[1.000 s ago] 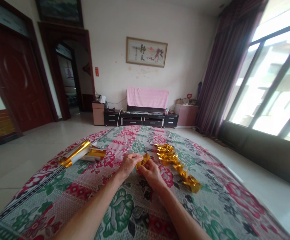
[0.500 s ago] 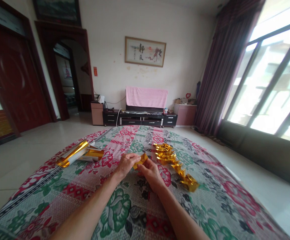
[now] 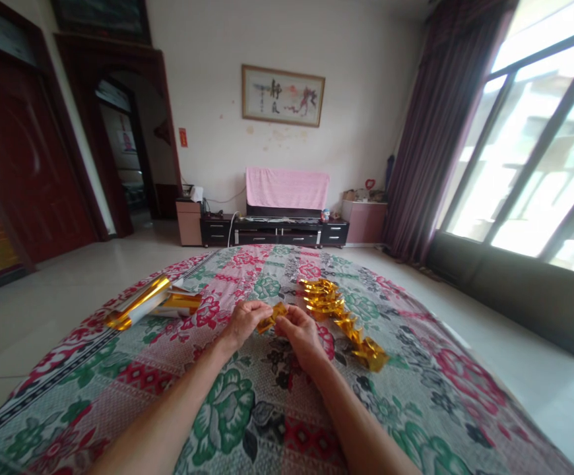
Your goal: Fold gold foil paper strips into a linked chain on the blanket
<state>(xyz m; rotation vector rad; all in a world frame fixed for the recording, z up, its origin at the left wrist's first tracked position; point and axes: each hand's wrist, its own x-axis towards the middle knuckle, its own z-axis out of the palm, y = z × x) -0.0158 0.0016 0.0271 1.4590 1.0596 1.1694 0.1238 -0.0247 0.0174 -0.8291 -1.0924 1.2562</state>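
Note:
Both of my hands meet over a table covered by a floral cloth (image 3: 247, 409). My left hand (image 3: 243, 323) and my right hand (image 3: 299, 333) are closed in a pinch on one small piece of gold foil paper (image 3: 272, 317), held between them just above the cloth. Just right of my right hand, a row of several folded gold foil pieces (image 3: 339, 316) runs from the middle of the table toward the right front. At the left lies a stack of flat gold foil sheets (image 3: 151, 302).
Beyond the table stand a low black TV cabinet (image 3: 272, 232) with a pink cloth (image 3: 287, 188) over it, a framed picture (image 3: 282, 95) on the wall, dark wooden doors (image 3: 24, 165) at left, and curtained windows (image 3: 524, 152) at right.
My hands have stayed together on the foil piece, working it with small finger movements. The view has shifted slightly; the folded pieces and sheets lie as before.

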